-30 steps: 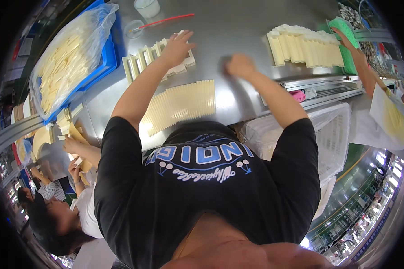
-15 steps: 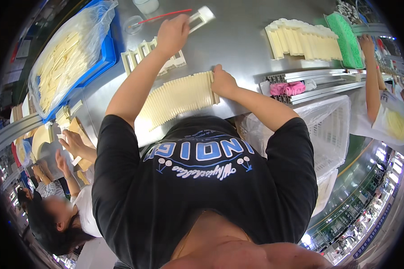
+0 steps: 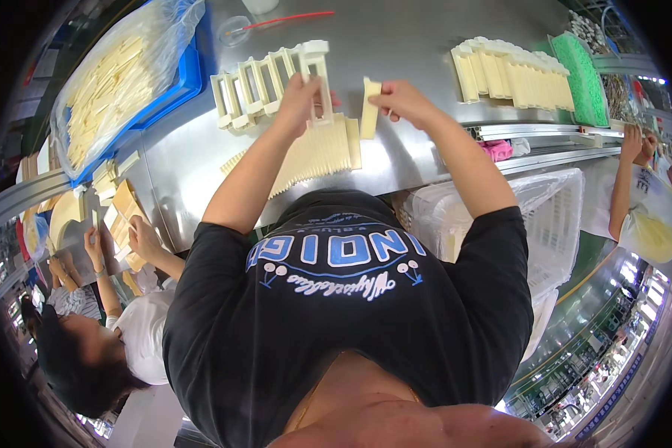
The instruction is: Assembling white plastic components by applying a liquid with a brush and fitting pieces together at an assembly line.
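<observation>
Left grip (image 3: 299, 103) wraps a cream frame (image 3: 316, 48), right grip (image 3: 406, 101) pinches a cream slat (image 3: 369, 118), the two apart above the desk (image 3: 403, 45), with seemingly finished pieces (image 3: 511, 78) rowed at right and loose frames (image 3: 240, 121) and lined-up slats (image 3: 317, 153) remaining.

Narrow gap between frame (image 3: 324, 78) and strip (image 3: 369, 112)
</observation>
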A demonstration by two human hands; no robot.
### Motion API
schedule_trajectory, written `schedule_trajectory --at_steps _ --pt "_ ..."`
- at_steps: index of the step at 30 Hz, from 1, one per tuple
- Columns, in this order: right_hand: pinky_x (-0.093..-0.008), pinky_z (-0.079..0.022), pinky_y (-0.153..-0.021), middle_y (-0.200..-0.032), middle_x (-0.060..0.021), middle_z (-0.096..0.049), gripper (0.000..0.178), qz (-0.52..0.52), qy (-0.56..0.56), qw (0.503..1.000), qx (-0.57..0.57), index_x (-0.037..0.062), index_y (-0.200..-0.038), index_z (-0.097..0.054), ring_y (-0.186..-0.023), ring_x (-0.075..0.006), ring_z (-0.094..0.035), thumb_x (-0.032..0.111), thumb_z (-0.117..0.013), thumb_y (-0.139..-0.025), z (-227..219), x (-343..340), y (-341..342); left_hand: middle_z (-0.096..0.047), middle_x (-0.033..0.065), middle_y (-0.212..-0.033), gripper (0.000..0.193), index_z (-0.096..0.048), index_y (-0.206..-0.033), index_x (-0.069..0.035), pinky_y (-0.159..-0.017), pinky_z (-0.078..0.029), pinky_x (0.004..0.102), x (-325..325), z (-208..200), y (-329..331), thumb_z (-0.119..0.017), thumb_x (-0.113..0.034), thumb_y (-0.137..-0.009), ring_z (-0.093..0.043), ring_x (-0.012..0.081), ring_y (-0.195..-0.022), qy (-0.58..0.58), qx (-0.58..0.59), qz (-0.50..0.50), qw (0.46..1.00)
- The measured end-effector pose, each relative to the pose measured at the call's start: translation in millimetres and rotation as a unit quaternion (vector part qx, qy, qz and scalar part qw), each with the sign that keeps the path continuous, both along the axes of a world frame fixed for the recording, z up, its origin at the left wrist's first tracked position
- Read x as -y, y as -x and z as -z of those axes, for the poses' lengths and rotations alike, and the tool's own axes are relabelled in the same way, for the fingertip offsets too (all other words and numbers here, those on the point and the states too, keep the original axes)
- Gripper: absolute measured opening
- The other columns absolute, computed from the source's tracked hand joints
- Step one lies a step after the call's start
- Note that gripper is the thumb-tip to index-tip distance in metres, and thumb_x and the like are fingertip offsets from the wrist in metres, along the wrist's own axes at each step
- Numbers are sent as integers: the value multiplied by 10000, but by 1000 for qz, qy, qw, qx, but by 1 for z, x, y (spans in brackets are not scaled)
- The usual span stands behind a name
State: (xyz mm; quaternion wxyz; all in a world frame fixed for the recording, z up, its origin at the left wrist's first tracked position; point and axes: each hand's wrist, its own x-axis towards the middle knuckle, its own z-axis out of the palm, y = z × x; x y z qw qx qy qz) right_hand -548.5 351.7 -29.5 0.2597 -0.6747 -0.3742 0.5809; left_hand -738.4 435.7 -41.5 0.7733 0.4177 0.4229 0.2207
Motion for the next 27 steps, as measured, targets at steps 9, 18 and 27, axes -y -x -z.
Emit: schedule_trajectory --at_steps 9,18,27 --pt "-246 -420 -450 -646 -68 -556 262 112 -297 947 57 -20 -992 -437 -517 -119 -534 104 -536 -783 -32 5 59 -461 53 -1009 374 -369 -1153 -80 -822 -366 248 38 -7 -21 -257 -350 -920 -442 106 -936 -176 82 -5 981" --pt "-242 -430 -507 -649 -70 -551 378 101 -394 903 136 3 -1090 -332 -559 -119 -540 75 -543 -785 -34 12 65 -447 81 -1007 366 -315 -1185 -65 -825 -350 254 40 -5 -19 -222 -307 -927 -424 121 -922 -253 86 -9 964" --pt "-277 -437 -568 -744 -102 -532 342 74 -450 844 282 29 -1071 -453 -633 -186 -533 64 -559 -749 -38 13 63 -454 79 -1059 360 -330 -1178 -48 -830 -378 255 47 -16 -24 -301 -295 -917 -450 122 -967 -220 94 -24 971"
